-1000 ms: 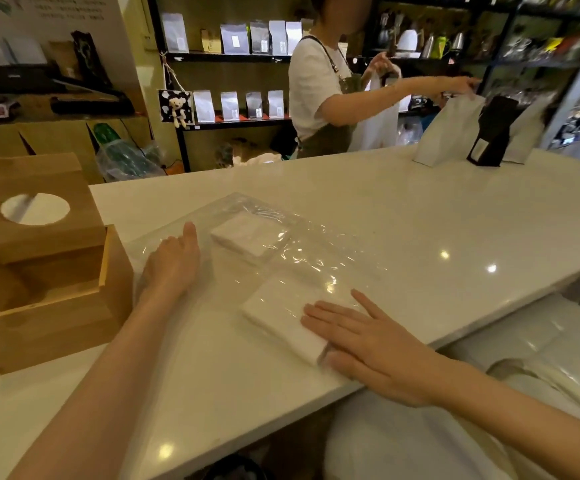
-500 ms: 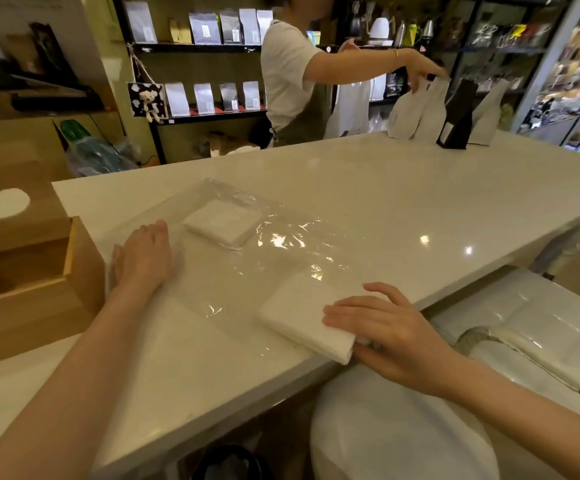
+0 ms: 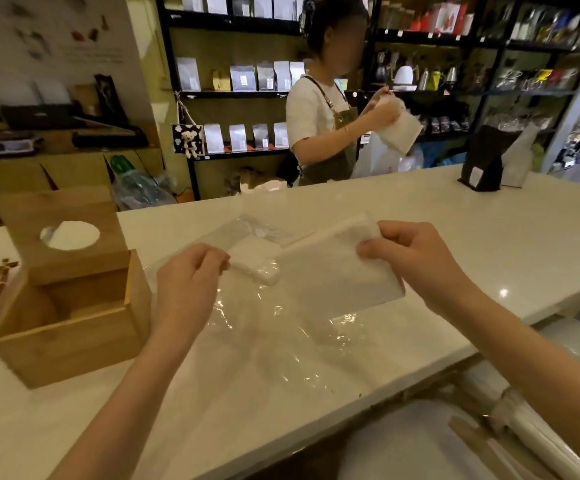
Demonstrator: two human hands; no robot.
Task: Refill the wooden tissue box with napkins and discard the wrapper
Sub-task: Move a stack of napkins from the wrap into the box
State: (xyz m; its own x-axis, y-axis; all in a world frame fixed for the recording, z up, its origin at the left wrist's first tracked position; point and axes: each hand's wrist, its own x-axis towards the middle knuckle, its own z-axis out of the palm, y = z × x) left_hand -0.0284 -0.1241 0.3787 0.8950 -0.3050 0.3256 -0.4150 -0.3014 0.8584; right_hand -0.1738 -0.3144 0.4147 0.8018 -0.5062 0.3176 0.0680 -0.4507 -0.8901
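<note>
**Napkin stack lifted off the table, wrapper still around it**

Right hand (image 3: 410,258) now pinches the far corner of the larger napkin stack (image 3: 337,268), thumb and fingers closed on it, holding it tilted above the table (image 3: 420,216). Half a second earlier that hand lay over the stack at the table's near edge. Left hand (image 3: 191,275) has gone from resting flat to a curled grip; it looks to pinch the clear wrapper (image 3: 281,327), though the contact is hard to make out. A smaller napkin stack (image 3: 257,258) lies on the film between the hands.

Wooden tissue box (image 3: 74,317) sits open and unfilled at left, lid (image 3: 70,237) propped behind it.

Judgement: the stack is being pulled free of the wrapper; loading comes next.
</note>
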